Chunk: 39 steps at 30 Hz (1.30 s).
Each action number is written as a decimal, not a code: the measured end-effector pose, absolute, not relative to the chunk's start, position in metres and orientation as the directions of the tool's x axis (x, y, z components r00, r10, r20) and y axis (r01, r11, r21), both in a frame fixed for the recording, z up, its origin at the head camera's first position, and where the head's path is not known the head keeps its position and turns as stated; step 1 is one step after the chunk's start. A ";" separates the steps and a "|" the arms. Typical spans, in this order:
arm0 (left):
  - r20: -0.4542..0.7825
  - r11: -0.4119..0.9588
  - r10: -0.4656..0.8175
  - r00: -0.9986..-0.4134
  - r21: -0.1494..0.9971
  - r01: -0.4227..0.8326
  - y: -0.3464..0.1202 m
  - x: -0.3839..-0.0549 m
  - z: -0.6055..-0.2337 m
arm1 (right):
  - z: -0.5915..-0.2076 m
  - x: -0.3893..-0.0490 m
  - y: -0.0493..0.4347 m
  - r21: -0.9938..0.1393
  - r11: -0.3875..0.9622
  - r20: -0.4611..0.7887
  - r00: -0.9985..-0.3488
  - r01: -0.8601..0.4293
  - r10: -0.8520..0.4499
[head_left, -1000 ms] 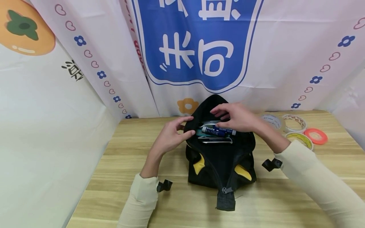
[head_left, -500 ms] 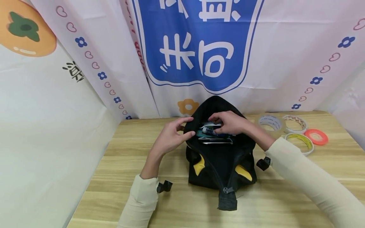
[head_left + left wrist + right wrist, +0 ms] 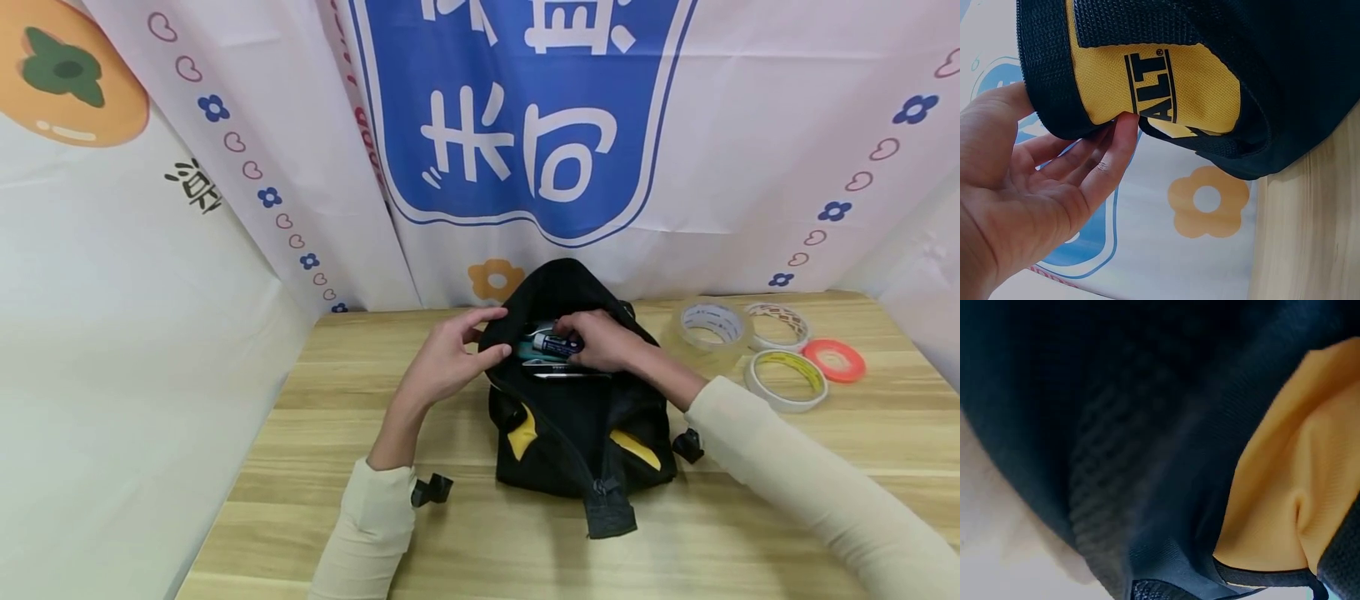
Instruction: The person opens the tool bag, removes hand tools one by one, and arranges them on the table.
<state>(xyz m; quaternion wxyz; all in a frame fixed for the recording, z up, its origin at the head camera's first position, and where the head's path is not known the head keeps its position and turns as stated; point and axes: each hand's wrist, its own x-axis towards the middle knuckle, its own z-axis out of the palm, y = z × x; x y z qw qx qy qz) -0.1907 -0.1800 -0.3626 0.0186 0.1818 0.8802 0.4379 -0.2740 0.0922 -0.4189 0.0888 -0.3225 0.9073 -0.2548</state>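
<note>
A black and yellow tool bag (image 3: 551, 442) stands unzipped on the table, its mouth spread. My left hand (image 3: 446, 354) pinches the left rim, thumb inside; in the left wrist view its fingers touch the yellow panel (image 3: 1204, 94) lettered "ALT". Inside the mouth, my right hand (image 3: 603, 340) has fingers and thumb around the right end of a dark blue glue stick (image 3: 557, 344) with a pale end. Beside it lie a teal item (image 3: 531, 351) and a flat black and silver tool (image 3: 551, 367). Bag fabric (image 3: 1147, 456) hides the right fingers in the right wrist view.
Right of the bag lie a wide clear tape roll (image 3: 711, 327), a white roll with a patterned core (image 3: 780, 323), a yellow-cored white roll (image 3: 787, 379) and a red roll (image 3: 834, 360). A printed cloth (image 3: 750, 167) hangs behind the wooden table (image 3: 352, 367).
My right hand has lowered from above the bag's contents into its mouth and closed around the glue stick. The front zip flap has swung slightly right. My left hand has stayed at the rim.
</note>
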 end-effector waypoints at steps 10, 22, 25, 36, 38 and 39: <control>0.129 0.549 0.338 -0.932 0.778 0.307 -0.180 -0.189 -0.363 | -0.423 -0.271 0.090 -0.514 0.631 0.075 -0.763 -0.581 -0.642; 0.130 0.538 0.340 -0.932 0.786 0.306 -0.177 -0.190 -0.362 | -0.384 -0.246 0.102 -0.611 0.592 0.099 -0.793 -0.525 -0.601; 0.128 0.539 0.339 -0.932 0.785 0.304 -0.177 -0.190 -0.363 | -0.372 -0.237 0.108 -0.634 0.574 0.111 -0.796 -0.518 -0.595; 0.130 0.540 0.342 -0.930 0.783 0.308 -0.177 -0.191 -0.364 | -0.338 -0.194 0.147 -0.750 0.487 0.154 -0.835 -0.447 -0.528; 0.129 0.540 0.344 -0.930 0.783 0.308 -0.177 -0.191 -0.364 | -0.335 -0.186 0.156 -0.763 0.483 0.161 -0.850 -0.429 -0.501; 0.128 0.540 0.344 -0.930 0.783 0.307 -0.177 -0.191 -0.363 | -0.334 -0.183 0.161 -0.770 0.484 0.160 -0.860 -0.417 -0.485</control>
